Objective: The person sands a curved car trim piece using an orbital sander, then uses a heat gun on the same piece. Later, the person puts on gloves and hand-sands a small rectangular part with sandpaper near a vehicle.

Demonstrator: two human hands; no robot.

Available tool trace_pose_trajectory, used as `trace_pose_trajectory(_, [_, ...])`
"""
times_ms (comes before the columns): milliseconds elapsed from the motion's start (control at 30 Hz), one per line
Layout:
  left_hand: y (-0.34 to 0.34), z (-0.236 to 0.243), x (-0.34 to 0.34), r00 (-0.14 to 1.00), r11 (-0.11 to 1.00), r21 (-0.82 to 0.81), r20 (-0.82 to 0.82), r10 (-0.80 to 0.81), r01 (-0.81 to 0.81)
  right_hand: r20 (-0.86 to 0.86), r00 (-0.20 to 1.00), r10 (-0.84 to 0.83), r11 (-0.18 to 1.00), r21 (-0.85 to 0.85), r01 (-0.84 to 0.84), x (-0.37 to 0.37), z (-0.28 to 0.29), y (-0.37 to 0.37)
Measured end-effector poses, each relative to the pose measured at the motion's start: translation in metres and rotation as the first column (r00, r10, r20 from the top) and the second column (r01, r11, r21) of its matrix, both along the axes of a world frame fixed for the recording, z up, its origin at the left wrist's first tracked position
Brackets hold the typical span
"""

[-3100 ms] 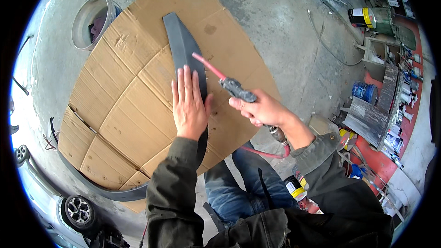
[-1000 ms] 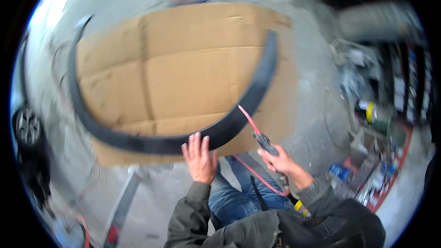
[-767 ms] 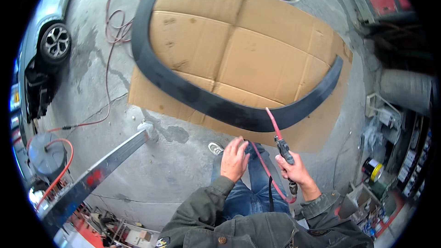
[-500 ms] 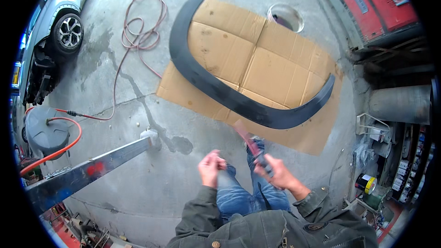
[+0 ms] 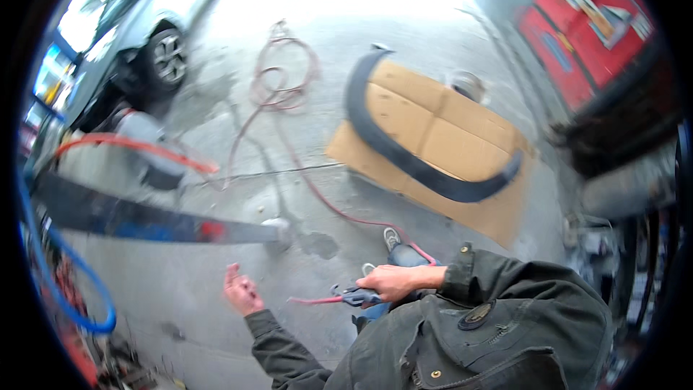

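My right hand (image 5: 393, 283) is closed on a dark air blow gun (image 5: 357, 296) with a pink nozzle pointing left; a red hose runs from it across the floor. My left hand (image 5: 240, 290) is off to the left, empty, fingers loosely bent and apart, slightly blurred. Farther ahead, a long curved black trim strip (image 5: 404, 162) lies on a flattened cardboard sheet (image 5: 444, 141), away from both hands.
A car (image 5: 162, 58) with a bare wheel arch stands at upper left. A steel beam (image 5: 159, 220), a grey drum (image 5: 148, 133) and a blue hose (image 5: 97, 296) are at left. Coiled hose (image 5: 278, 87), a bucket (image 5: 468, 87) and a red cabinet (image 5: 577, 29) are farther ahead.
Since earlier, my left hand has left the strip and moved left. The view has turned; the cardboard now appears farther off, and the blow gun has swung to point left.
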State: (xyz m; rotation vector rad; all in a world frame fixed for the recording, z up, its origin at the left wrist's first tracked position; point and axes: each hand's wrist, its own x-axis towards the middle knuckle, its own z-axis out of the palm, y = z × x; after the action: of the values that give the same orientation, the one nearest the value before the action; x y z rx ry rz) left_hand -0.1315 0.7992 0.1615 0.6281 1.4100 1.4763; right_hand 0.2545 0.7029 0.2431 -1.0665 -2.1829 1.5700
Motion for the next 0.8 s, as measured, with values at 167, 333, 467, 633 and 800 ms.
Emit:
trace_pose_trajectory(167, [-0.068, 0.032, 0.036, 0.964, 0.961, 0.117, 0.118, 0.238, -0.252, -0.024, 0.994, 0.103, 0.992, -0.076, -0.105, -0.034, 0.012, 0.036])
trace_pose_trajectory(333, [-0.148, 0.043, -0.02, 0.881, 0.913, -0.053, 0.245, 0.404, -0.404, -0.026, 0.987, 0.16, 0.987, 0.023, -0.16, -0.09, 0.014, 0.071])
trace_pose_trajectory(467, [-0.201, 0.05, -0.023, 0.838, 0.854, -0.081, 0.162, 0.521, -0.515, -0.31, 0.949, 0.059, 0.987, 0.159, -0.009, -0.126, 0.063, 0.115])
trace_pose_trajectory(633, [-0.227, 0.044, 0.022, 0.788, 0.803, -0.138, 0.158, 0.595, -0.58, -0.674, 0.692, 0.26, 0.892, -0.107, -0.439, -0.174, 0.154, 0.173])
trace_pose_trajectory(800, [-0.242, 0.024, 0.07, 0.729, 0.753, -0.188, 0.189, 0.658, -0.63, -0.79, 0.506, 0.345, 0.632, -0.203, -0.748, -0.243, 0.197, 0.192])
